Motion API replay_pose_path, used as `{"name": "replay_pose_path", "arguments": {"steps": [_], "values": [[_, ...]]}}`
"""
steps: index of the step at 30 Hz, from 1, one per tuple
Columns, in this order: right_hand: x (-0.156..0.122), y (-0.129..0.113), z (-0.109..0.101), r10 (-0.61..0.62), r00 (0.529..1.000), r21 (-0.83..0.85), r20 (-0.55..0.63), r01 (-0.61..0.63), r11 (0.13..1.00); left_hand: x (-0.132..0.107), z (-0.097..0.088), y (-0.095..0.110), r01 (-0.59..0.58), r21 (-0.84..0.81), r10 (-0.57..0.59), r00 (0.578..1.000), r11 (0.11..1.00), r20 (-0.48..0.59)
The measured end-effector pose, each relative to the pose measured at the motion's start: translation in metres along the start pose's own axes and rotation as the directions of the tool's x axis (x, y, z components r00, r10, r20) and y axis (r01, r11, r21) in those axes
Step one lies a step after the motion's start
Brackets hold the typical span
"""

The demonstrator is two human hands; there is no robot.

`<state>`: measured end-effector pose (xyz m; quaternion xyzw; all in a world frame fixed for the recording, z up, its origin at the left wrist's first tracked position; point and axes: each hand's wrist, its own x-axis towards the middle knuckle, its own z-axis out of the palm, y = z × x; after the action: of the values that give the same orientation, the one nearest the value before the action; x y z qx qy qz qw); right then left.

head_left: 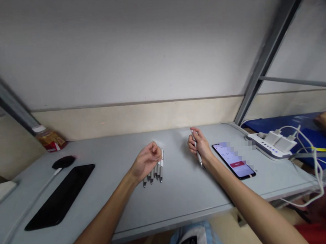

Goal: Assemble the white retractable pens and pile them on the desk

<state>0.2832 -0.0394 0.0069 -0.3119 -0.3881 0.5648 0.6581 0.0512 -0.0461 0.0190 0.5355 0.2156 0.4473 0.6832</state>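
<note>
While my right hand (199,143) clasps a slim white-and-grey pen (199,158), seemingly for steadiness, my left hand (146,159) curls over similar pens (158,172), finger-grip unclear.

Pen (199,158) in right hand (201,145)

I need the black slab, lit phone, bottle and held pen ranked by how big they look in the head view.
1. Black slab
2. Lit phone and bottle: too alike to rank
3. Held pen, partly hidden by the right hand
</note>
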Motion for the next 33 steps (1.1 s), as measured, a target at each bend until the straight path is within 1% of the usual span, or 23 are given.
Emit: {"name": "replay_pose_path", "arguments": {"steps": [8,14,18,25,29,33], "values": [[-0.0001,0.0015,-0.0012,0.000,1.000,0.002,0.010,0.000,1.000,0.0008,0.0008,0.0004,-0.005,0.023,0.005,1.000,1.000,-0.013],[0.0002,0.0021,-0.0023,0.002,1.000,0.011,0.010,-0.002,1.000,0.0014,0.0024,0.0019,-0.015,-0.038,0.015,1.000,0.999,-0.014],[0.0006,0.0020,-0.0022,0.007,1.000,0.010,0.008,-0.007,1.000,0.0012,0.0040,0.0031,-0.008,-0.039,0.006,0.999,0.999,-0.035],[0.0014,0.0033,-0.0033,0.008,1.000,0.011,0.003,-0.008,1.000,0.0009,0.0039,0.0029,-0.026,-0.087,0.024,0.999,0.996,-0.024],[0.0024,0.0039,-0.0037,0.018,1.000,0.012,0.007,-0.018,1.000,0.0006,0.0046,0.0044,-0.016,-0.126,0.013,0.999,0.992,-0.030],[0.0021,0.0040,-0.0041,0.025,1.000,0.005,0.009,-0.025,1.000,0.0000,0.0048,0.0054,-0.009,-0.170,0.008,1.000,0.985,-0.007]]}}
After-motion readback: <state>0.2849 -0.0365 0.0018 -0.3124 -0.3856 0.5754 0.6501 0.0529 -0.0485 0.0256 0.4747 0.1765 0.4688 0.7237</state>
